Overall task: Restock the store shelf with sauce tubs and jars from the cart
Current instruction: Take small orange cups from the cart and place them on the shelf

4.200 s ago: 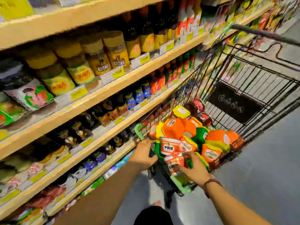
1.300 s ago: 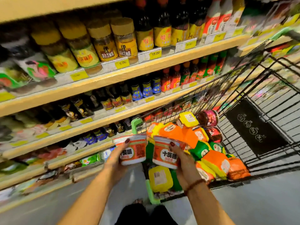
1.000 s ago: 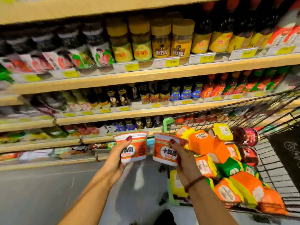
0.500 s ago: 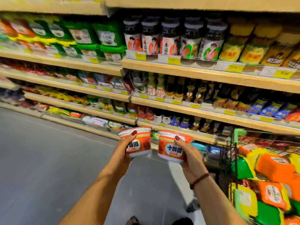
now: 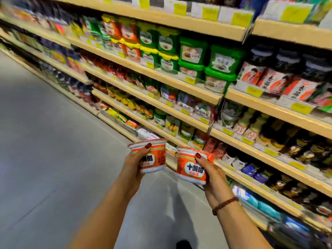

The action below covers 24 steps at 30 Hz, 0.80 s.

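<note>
we count two tubs of sauce, both orange and white with white lids, one in each hand, held upright over the grey floor point(image 5: 45, 141) in front of the lower tiers of the store shelf point(image 5: 179, 95). the left hand point(image 5: 133, 165) curls its fingers round the left tub point(image 5: 155, 156), with the thumb laid up the front to the lid's rim. the right hand point(image 5: 214, 178) grips the right tub point(image 5: 188, 169) the same way, thumb on the rim. the two tubs sit just beside each other with a narrow gap between them, and neither touches a shelf board. one beaded bracelet point(image 5: 225, 205) circles the right wrist. higher on the shelf we make out four green tubs point(image 5: 193, 51) in two stacks of two, and to their right three dark jars point(image 5: 280, 72) with orange-and-white labels. farther left the goods are too blurred to count.
</note>
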Motion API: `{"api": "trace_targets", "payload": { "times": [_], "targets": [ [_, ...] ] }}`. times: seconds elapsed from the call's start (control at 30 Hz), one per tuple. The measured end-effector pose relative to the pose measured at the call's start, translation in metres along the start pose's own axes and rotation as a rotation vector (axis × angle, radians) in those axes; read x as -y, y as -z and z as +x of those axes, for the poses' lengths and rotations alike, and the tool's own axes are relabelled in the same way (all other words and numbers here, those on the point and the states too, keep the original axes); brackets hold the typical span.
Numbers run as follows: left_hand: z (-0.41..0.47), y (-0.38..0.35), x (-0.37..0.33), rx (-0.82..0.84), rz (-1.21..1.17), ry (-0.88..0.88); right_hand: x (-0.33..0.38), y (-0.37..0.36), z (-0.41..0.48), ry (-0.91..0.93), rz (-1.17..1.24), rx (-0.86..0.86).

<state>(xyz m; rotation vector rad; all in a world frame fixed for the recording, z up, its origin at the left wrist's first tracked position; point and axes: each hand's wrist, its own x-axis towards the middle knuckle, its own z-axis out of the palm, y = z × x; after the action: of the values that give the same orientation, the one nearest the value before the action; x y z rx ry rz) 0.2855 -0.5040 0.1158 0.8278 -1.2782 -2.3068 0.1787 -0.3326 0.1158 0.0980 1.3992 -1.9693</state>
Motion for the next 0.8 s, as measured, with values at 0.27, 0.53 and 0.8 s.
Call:
{"api": "trace_targets", "payload": {
  "times": [0.27,0.53,0.8],
  "targets": [
    [0.078,0.049,-0.062,-0.172,0.003,-0.084,0.025,-0.100,0.104,-0.029,-0.094,0.123],
    [0.173,0.079,-0.137,-0.304,-0.054,-0.145,0.069,-0.207,0.209,-0.030,-0.100,0.270],
    [0.247,0.121,-0.230,-0.252,-0.019,-0.297,0.096,-0.321,0.283,0.032,-0.128,0.364]
  ]
}}
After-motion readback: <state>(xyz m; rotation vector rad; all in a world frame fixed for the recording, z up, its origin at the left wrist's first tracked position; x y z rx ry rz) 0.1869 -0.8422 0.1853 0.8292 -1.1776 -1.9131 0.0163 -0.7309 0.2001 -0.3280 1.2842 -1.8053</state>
